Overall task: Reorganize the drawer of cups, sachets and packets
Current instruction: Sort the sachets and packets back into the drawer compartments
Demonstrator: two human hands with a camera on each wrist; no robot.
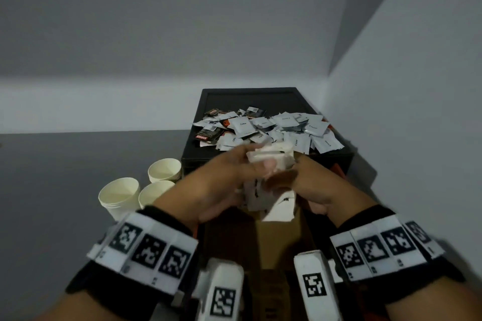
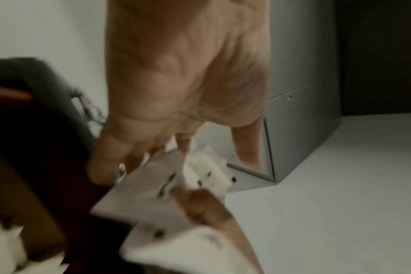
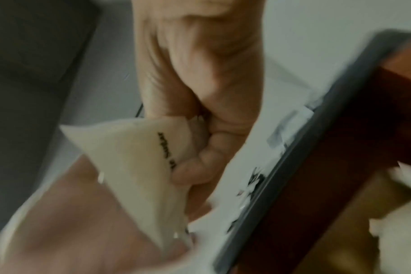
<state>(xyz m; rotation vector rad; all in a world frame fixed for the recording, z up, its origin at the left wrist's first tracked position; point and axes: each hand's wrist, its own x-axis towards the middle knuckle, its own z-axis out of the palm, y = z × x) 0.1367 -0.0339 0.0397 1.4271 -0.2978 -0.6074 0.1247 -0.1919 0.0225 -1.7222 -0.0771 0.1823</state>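
Both hands work at the centre of the head view, over the near end of the drawer (image 1: 263,237). The left hand (image 1: 221,185) pinches a bundle of white sachets (image 1: 271,156) between thumb and fingers. The right hand (image 1: 310,187) curls its fingers round the lower part of the same bundle, clamped on it from 3 o'clock.

More sachets and dark packets lie heaped on a black tray (image 1: 216,101) at 12 o'clock from the hands. Three paper cups (image 1: 118,194) stand at 9 o'clock, well apart from the tray.

Handling, as judged:
- Sachets: light, thin, flexible, probably slick. A loose stack is likely to fan and slip.
- Grip point: across the flat faces, near the stack's middle, edges squared first.
- Cups: light and easily crushed. Hold by the wall below the rim.
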